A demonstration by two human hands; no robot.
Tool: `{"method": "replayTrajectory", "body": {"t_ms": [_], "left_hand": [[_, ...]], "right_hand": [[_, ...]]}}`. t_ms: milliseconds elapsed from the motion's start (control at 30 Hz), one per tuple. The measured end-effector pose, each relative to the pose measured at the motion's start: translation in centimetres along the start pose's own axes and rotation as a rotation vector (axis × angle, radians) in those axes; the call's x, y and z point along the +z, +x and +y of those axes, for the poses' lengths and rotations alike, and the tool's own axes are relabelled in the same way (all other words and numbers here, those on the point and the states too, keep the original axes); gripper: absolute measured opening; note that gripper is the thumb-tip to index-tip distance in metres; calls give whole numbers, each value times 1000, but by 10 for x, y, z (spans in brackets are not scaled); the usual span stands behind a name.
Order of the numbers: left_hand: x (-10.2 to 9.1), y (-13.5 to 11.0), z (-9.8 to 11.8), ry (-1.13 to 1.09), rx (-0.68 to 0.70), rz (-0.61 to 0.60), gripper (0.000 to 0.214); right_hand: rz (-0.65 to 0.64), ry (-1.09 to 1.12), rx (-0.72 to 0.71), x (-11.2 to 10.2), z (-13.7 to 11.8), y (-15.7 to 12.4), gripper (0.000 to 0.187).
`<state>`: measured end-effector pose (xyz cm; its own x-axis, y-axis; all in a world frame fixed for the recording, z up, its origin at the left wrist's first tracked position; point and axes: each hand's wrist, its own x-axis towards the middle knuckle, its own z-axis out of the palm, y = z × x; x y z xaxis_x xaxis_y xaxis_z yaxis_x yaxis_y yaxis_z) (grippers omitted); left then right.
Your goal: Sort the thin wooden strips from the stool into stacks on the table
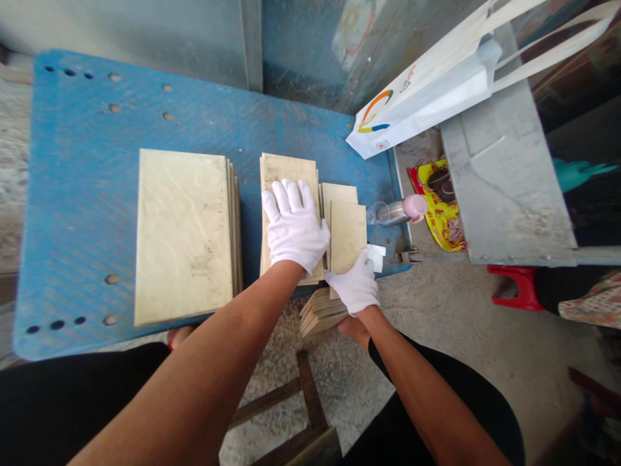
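My left hand, in a white glove, lies flat with fingers spread on the middle stack of cream boards. Its thumb points toward a smaller pile to the right. On that pile, my gloved right hand grips the near end of the top small board, thumb at the left and fingers at the right edge. Another small board shows behind it. A stack of larger cream boards stands on the left. Below the table edge, more boards are stacked near the floor.
The blue table has holes near its corners. A metal bottle with a pink lid lies at its right end, near a white bag. A grey metal surface and red stool are farther right. A wooden frame stands below.
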<state>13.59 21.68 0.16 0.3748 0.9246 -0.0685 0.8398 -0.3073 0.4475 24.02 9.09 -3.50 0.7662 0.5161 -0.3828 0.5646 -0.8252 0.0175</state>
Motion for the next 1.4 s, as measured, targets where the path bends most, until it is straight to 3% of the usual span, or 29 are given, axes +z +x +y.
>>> {"method": "replayTrajectory", "body": {"t_ms": [300,533,767,1033,1233,1400], "left_hand": [[1,0,-1,-10,-5,-8,84],[1,0,-1,-4,3,-12,84],[2,0,-2,11,-4,-6,84],[3,0,-1,-27,-5,-19,85],[2,0,-1,-21,1,-20,86],[4,0,-1,-72,-8,-29,87]], "right_hand": [[33,-57,-18,-21,-3,0,114],[104,-41,-54,-30,-13,12,115],[159,-6,-72,-19,-34,28,109],[161,-6,-94,-9,-39,35,107],[158,35,-123,-6,-27,31,100],[184,129,-121,-11,11,8,79]]}}
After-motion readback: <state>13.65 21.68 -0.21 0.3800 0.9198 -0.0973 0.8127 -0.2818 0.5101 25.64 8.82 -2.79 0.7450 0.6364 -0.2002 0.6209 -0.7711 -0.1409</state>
